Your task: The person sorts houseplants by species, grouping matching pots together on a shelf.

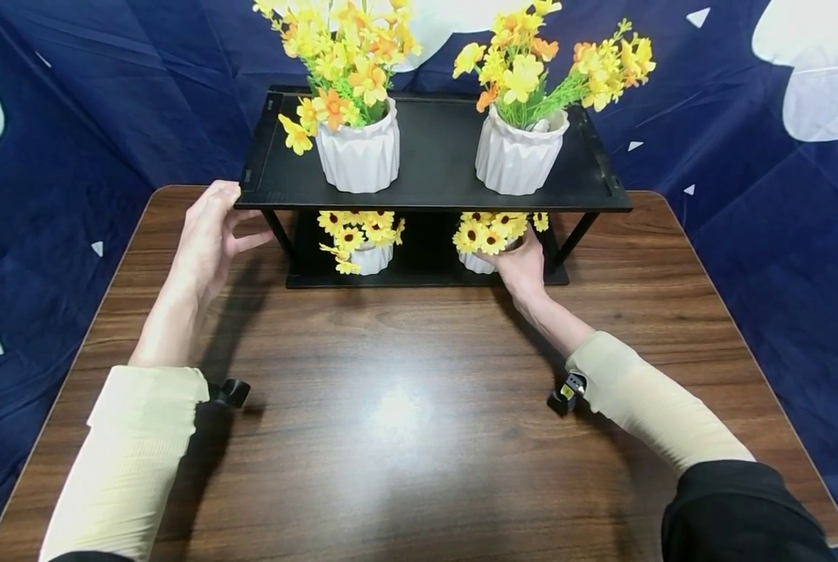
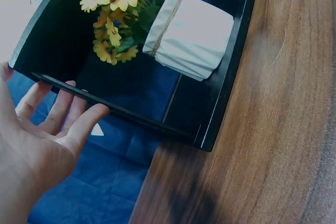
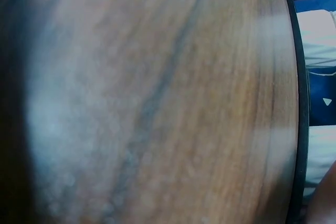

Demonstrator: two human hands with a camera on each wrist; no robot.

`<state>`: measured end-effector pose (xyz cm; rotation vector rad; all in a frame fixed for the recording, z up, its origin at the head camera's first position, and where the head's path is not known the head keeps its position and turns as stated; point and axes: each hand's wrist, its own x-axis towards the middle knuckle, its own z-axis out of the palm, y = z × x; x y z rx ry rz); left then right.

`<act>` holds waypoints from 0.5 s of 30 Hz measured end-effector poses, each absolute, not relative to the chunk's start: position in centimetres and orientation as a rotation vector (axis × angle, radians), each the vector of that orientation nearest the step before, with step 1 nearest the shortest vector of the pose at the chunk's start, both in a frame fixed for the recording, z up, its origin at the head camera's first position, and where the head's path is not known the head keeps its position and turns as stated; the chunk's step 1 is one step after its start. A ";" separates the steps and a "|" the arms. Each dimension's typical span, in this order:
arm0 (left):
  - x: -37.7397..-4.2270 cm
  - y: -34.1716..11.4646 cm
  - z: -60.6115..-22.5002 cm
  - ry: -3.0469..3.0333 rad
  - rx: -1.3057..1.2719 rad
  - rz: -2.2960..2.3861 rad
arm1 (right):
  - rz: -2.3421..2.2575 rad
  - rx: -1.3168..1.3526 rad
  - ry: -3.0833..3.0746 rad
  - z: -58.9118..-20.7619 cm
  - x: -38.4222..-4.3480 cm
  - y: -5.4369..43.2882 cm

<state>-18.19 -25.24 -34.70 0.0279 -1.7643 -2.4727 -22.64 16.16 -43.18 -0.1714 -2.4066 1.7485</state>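
A black two-tier shelf (image 1: 433, 176) stands at the back of the table. My left hand (image 1: 211, 226) is at the left end of its upper board, thumb on the corner, fingers (image 2: 60, 109) spread below beside the side post. On the lower tier, my right hand (image 1: 522, 265) holds the right white flower pot (image 1: 474, 263) of yellow daisy-like flowers; its fingertips are hidden by pot and blooms. A matching flower pot (image 1: 371, 258) sits to its left, also on the lower tier. In the right wrist view, only a sliver of the hand (image 3: 323, 198) shows.
Two larger white pots, the left pot (image 1: 360, 152) and the right pot (image 1: 520, 152), hold yellow and orange flowers on the upper board. The brown wooden table (image 1: 391, 351) extends in front of the shelf. A dark blue patterned cloth (image 1: 763, 203) hangs behind.
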 end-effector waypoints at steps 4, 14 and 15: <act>-18.2 -25.2 -34.7 -1.765 0.036 -2.471 | 1.738 -0.173 -2.428 -43.2 -22.6 16.2; -18.1 -25.1 -34.6 -1.770 0.052 -2.477 | 1.749 -0.146 -2.425 -43.3 -22.6 16.4; -18.1 -25.1 -34.5 -1.769 0.055 -2.479 | 1.762 -0.134 -2.422 -43.3 -22.6 16.5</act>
